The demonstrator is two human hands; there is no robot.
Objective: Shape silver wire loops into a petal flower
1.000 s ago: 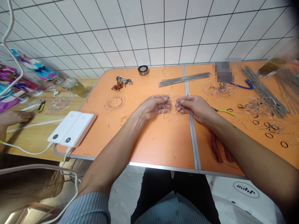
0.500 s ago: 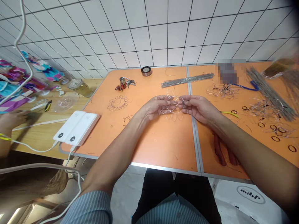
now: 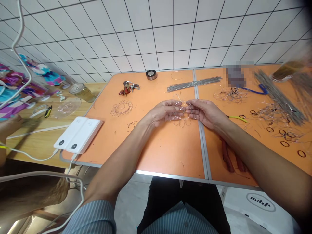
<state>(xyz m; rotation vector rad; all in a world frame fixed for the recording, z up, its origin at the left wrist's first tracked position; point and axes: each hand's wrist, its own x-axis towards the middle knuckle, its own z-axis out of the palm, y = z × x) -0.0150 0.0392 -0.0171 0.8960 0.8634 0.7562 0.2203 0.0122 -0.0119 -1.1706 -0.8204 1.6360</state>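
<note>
A thin looped wire shape (image 3: 182,122), with petal-like loops along its lower side, hangs between my two hands just above the orange table (image 3: 170,149). My left hand (image 3: 162,113) pinches it from the left, thumb and fingers on the wire. From the right, my right hand (image 3: 203,112) grips the wire with its fingertips. The fine strands partly vanish against the fingers. On the table to the left lies a round wire ring with loops (image 3: 122,108). Pliers with red handles (image 3: 227,157) rest partly under my right forearm.
Straight wires (image 3: 193,84) lie in a bundle behind my hands, near a tape roll (image 3: 151,74) and keys (image 3: 129,87). Tangled wire pieces (image 3: 270,115) and a larger wire bundle (image 3: 282,97) are at the right. A white power bank (image 3: 78,135) sits left; another person's hand (image 3: 11,125) is beyond.
My right fingers have shifted slightly on the wire, and a round loop near them now appears turned more edge-on. The other person's hand at the far left has moved a little.
</note>
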